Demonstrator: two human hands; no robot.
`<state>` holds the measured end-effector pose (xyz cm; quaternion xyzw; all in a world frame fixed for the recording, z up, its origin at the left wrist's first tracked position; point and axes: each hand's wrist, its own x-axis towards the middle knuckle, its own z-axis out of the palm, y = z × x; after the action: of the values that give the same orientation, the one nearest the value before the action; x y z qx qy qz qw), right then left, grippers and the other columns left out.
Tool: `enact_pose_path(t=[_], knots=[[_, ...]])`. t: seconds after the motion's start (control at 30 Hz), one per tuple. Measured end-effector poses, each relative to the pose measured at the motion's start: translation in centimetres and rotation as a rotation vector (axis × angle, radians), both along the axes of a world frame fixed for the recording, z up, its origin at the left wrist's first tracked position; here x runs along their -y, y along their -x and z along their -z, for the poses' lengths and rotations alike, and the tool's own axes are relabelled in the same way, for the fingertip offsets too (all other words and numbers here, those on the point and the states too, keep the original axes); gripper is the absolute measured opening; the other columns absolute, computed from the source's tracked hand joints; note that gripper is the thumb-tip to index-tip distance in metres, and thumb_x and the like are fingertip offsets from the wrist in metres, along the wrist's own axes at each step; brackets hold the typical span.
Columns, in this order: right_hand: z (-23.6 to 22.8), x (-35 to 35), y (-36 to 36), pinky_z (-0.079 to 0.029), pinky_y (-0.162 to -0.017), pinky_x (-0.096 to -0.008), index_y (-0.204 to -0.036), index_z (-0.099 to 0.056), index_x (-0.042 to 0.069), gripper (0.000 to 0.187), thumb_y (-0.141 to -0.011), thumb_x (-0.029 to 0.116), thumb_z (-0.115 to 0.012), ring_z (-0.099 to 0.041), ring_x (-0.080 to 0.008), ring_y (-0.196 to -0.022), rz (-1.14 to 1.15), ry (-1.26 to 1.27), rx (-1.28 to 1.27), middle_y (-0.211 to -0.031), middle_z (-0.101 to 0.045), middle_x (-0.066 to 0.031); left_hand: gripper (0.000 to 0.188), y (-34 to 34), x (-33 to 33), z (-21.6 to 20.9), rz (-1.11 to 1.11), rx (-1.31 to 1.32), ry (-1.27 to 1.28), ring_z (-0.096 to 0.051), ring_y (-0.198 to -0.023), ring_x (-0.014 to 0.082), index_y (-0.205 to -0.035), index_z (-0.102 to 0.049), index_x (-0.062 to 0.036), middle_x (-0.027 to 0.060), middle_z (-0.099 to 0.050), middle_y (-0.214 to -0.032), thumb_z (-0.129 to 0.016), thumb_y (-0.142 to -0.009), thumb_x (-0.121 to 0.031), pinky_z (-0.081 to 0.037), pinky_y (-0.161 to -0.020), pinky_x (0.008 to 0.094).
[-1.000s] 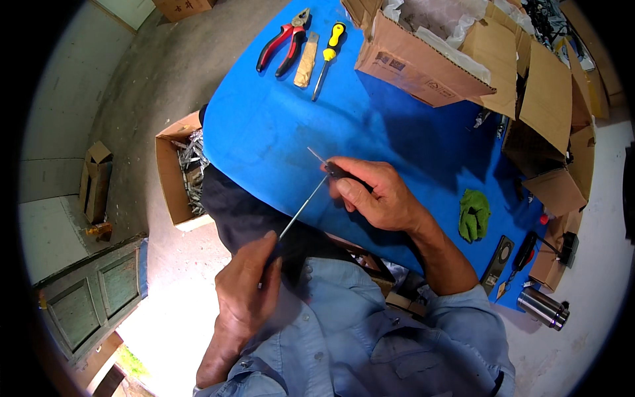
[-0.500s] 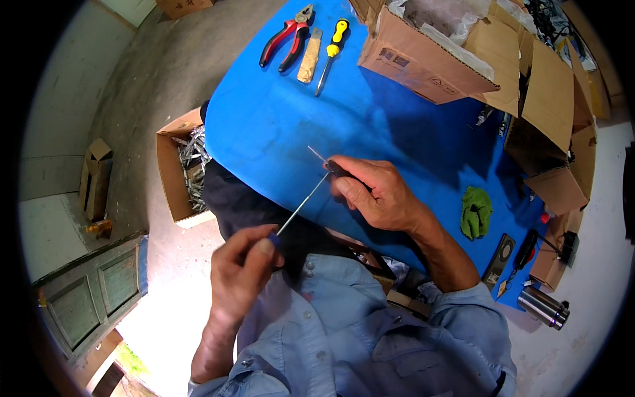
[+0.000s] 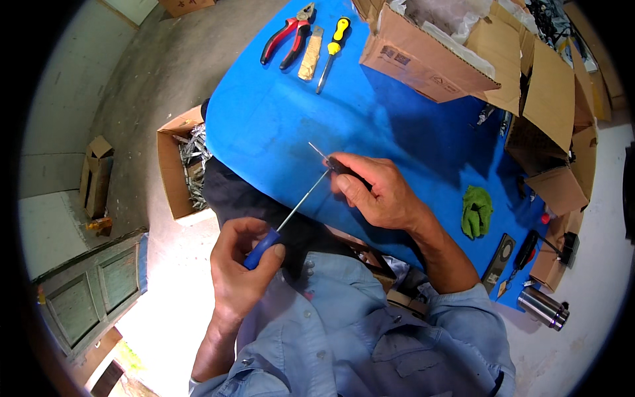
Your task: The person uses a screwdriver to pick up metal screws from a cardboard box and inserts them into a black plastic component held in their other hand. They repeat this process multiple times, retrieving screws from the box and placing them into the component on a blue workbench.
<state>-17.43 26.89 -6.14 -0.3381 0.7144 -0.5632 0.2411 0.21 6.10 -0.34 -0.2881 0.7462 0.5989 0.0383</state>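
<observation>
My left hand (image 3: 241, 268) is closed around the blue handle of a thin screwdriver (image 3: 262, 249). Its long shaft slants up to the right, with the tip meeting a small dark part (image 3: 339, 165). That part is pinched between the thumb and fingers of my right hand (image 3: 383, 195), and a thin metal rod sticks out from it toward the upper left. What kind of part it is I cannot make out, since my fingers cover most of it. Both hands are above the near edge of the blue-covered table (image 3: 278, 126).
Red-black pliers (image 3: 297, 36), a tape-wrapped blade (image 3: 311, 56) and a yellow-black screwdriver (image 3: 334, 49) lie at the far side. Open cartons (image 3: 423, 66) stand far right; a green cloth (image 3: 476, 212) and steel flask (image 3: 544, 308) are right. A carton (image 3: 170, 175) of metal pieces sits left.
The fingers of my left hand have shifted and opened slightly around the screwdriver, so more of its blue handle shows. My right hand and the dark part have hardly moved.
</observation>
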Motion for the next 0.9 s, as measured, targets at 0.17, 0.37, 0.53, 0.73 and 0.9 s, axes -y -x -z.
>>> enact_pose_path(t=[0.17, 0.37, 0.53, 0.73, 0.9], knots=[[0.6, 0.0, 0.0, -0.056, -0.07, -0.0325, -0.129, -0.061, -0.009, 0.034, -0.097, 0.005, -0.06, -0.069, -0.0197, -0.074, 0.002, 0.03, -0.079, -0.088, -0.073, -0.0112, 0.024, -0.9, 0.3, 1.6, 0.178, -0.29, 0.402, -0.064, -0.083, 0.0142, -0.11, -0.067, 0.0016, 0.009, -0.066, -0.097, -0.074, -0.087, 0.0, -0.053, -0.075, 0.0277], [0.3, 0.1, 0.0, -0.056, -0.071, -0.0333, -0.128, -0.061, -0.009, 0.035, -0.095, 0.003, -0.06, -0.072, -0.0215, -0.076, -0.005, 0.005, -0.097, -0.088, -0.074, -0.0129, 0.016, -1.1, 0.3, 1.9, 0.158, -0.186, 0.322, -0.063, -0.066, 0.0135, -0.109, -0.068, 0.0032, 0.0102, -0.069, -0.084, -0.066, -0.101, -0.011, -0.048, -0.057, 0.0255], [0.3, 0.1, 0.1, -0.056, -0.071, -0.0331, -0.128, -0.061, -0.009, 0.035, -0.095, 0.004, -0.061, -0.072, -0.0217, -0.076, -0.025, 0.005, -0.123, -0.087, -0.074, -0.0131, 0.031, 0.1, 1.5, 1.0, -0.037, 0.111, -0.398, -0.057, -0.05, 0.0083, -0.111, -0.066, 0.0017, 0.0086, -0.069, -0.075, -0.054, -0.11, -0.026, -0.042, -0.042, 0.0203], [0.4, 0.1, 0.0, -0.056, -0.072, -0.0325, -0.13, -0.061, -0.008, 0.036, -0.096, 0.005, -0.06, -0.07, -0.0198, -0.077, -0.016, -0.007, -0.055, -0.089, -0.073, -0.0125, 0.026, 0.6, 1.7, 1.1, -0.043, 0.116, -0.461, -0.058, -0.061, 0.0064, -0.118, -0.062, 0.0023, 0.0063, -0.068, -0.084, -0.06, -0.106, -0.021, -0.043, -0.045, 0.0201], [0.5, 0.0, 0.0, -0.056, -0.074, -0.0327, -0.131, -0.06, -0.008, 0.037, -0.097, 0.005, -0.06, -0.07, -0.0194, -0.08, -0.005, 0.0, -0.032, -0.09, -0.073, -0.0119, 0.029, 0.7, 1.0, 0.2, -0.002, 0.001, -0.151, -0.063, -0.081, 0.0094, -0.118, -0.06, 0.0013, 0.0055, -0.065, -0.096, -0.072, -0.092, -0.003, -0.052, -0.066, 0.0234]])
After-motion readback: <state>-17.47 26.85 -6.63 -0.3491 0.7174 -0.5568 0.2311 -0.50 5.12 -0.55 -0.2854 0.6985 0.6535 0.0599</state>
